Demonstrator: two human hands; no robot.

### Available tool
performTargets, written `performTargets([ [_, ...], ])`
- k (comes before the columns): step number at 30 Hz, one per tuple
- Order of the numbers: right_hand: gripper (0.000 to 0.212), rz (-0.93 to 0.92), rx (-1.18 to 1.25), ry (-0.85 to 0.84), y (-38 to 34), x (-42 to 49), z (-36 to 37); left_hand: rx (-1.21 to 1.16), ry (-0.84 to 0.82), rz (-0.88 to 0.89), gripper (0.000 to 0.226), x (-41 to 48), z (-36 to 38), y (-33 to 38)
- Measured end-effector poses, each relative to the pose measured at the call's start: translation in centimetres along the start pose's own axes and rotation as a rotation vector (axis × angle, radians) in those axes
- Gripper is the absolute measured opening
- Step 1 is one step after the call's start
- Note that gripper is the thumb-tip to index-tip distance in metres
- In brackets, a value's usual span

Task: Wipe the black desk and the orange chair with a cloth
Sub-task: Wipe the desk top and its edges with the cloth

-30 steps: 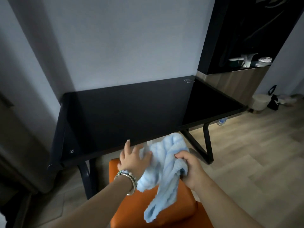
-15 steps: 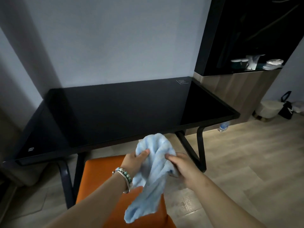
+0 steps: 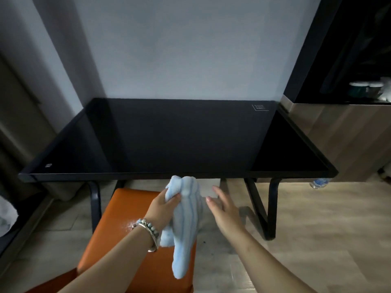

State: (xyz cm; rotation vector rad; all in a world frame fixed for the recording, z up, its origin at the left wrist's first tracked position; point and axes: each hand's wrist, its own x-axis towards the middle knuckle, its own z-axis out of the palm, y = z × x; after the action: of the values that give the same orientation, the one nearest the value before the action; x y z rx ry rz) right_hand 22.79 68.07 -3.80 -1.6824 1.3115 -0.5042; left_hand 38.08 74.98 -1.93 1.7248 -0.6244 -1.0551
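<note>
A glossy black desk (image 3: 179, 136) stands against the grey wall, its top bare except for a small label at the far right corner. Below its front edge sits an orange chair (image 3: 118, 225) with a pale smudge on the seat. My left hand (image 3: 163, 208), wearing bracelets, grips a light blue striped cloth (image 3: 186, 220) that hangs down over the chair. My right hand (image 3: 224, 208) hovers just right of the cloth with fingers spread, holding nothing.
A dark cabinet (image 3: 347, 49) with cups (image 3: 366, 89) on a wooden counter (image 3: 349, 136) stands right of the desk. A plastic bottle (image 3: 319, 182) lies on the wooden floor by the desk's right legs (image 3: 270, 208). A curtain (image 3: 21, 123) hangs at the left.
My right hand has let go of the cloth and drawn off to the right. The cloth now hangs from my left hand alone. The view has swung to face the desk squarely.
</note>
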Motion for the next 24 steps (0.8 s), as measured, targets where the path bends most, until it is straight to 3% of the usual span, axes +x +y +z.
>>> performTargets([
  [2, 0.050, 0.007, 0.085, -0.153, -0.6, 0.8, 1.0, -0.257, -0.101, -0.110, 0.013, 0.8, 0.1, 0.9],
  [4, 0.049, 0.071, 0.334, -0.263, -1.1, 1.4, 1.0, -0.359, -0.152, -0.169, 0.023, 1.8, 0.6, 1.6],
  [6, 0.046, 0.090, 0.522, -0.354, -0.8, 2.7, 0.2, -0.286, -0.119, -0.138, 0.022, 2.8, 1.8, 2.2],
  [9, 0.049, 0.103, 0.596, -0.434, 0.0, 4.9, -1.0, 0.073, 0.036, 0.031, 0.011, 4.6, 3.9, 2.9],
  [11, 0.054, 0.125, 0.569, -0.456, 0.3, 6.8, -1.6, 0.257, 0.127, 0.122, 0.012, 5.9, 5.0, 3.4],
  [14, 0.031, 0.159, 0.528, -0.435, 0.6, 10.3, -2.9, 0.371, 0.272, 0.166, 0.013, 8.1, 6.3, 3.2],
  [19, 0.030, 0.141, 0.323, -0.560, 1.1, 14.3, -4.9, 0.230, 0.499, -0.019, 0.018, 9.3, 9.0, 0.4],
  [24, 0.045, 0.091, 0.193, -0.685, 1.3, 14.4, -4.5, 0.015, 0.645, -0.143, 0.016, 7.0, 11.0, -1.3],
])
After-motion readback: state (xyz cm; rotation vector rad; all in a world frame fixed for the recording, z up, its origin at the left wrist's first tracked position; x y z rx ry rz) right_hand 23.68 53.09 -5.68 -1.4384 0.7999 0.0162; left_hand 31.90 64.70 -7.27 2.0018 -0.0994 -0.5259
